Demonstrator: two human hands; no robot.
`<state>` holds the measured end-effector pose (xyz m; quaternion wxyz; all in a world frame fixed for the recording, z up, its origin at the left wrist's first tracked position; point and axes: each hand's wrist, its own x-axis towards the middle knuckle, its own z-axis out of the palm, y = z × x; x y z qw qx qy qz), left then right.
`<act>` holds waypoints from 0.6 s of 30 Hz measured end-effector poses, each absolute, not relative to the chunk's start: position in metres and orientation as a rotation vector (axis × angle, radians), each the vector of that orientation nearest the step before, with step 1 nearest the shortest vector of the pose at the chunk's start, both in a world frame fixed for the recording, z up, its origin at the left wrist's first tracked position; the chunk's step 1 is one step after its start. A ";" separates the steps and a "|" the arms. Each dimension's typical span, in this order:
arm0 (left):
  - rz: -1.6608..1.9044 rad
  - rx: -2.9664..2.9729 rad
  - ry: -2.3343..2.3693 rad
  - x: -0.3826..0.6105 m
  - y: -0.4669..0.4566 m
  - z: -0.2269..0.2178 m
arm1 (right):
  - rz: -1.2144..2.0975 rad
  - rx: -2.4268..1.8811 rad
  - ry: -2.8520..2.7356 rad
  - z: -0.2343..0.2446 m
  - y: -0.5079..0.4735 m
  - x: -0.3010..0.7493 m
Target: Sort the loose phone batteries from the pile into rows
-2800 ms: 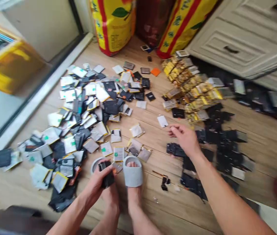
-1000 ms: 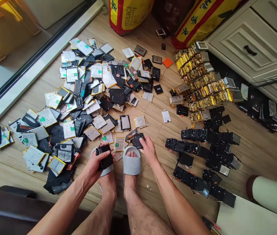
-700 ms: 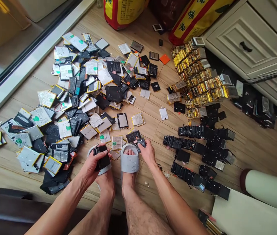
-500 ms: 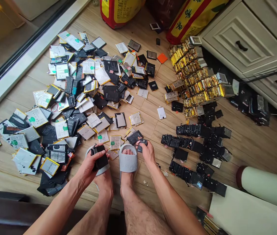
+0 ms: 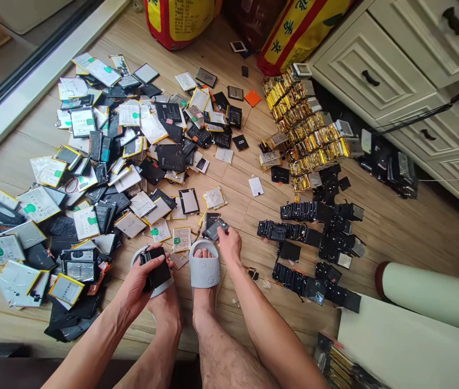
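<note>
Left hand (image 5: 139,278), fingers curled around black flat packs (image 5: 160,270); right hand (image 5: 230,246) pinches dark-grey rectangular pack (image 5: 215,230). Grey embossed slipper (image 5: 205,271) stands between. Yellow-and-red printed bag (image 5: 184,22): top cut off.

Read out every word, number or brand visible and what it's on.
"香米": yellow bag nearest the drawers; character above unclear.
Other yellow bag: print too blurred to read.
Scattered packs: labels too small to read.
Dark pack in the right hand: too small to read.

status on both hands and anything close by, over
Left hand gripping black battery stack. Right hand pinching dark battery. Right slipper between hands.
</note>
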<state>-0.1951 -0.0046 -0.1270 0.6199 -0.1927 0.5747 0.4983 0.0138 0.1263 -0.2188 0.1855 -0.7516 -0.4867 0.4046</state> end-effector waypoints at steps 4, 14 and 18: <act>1.128 -0.421 1.331 -0.194 -0.005 -0.126 | 0.729 -2.165 -1.901 -0.217 0.125 -0.006; 1.114 -0.422 1.338 -0.193 -0.004 -0.126 | 0.689 -1.930 -2.284 -0.215 0.138 -0.007; 1.132 -0.434 1.328 -0.193 -0.003 -0.123 | 0.726 -1.668 -2.491 -0.213 0.130 -0.007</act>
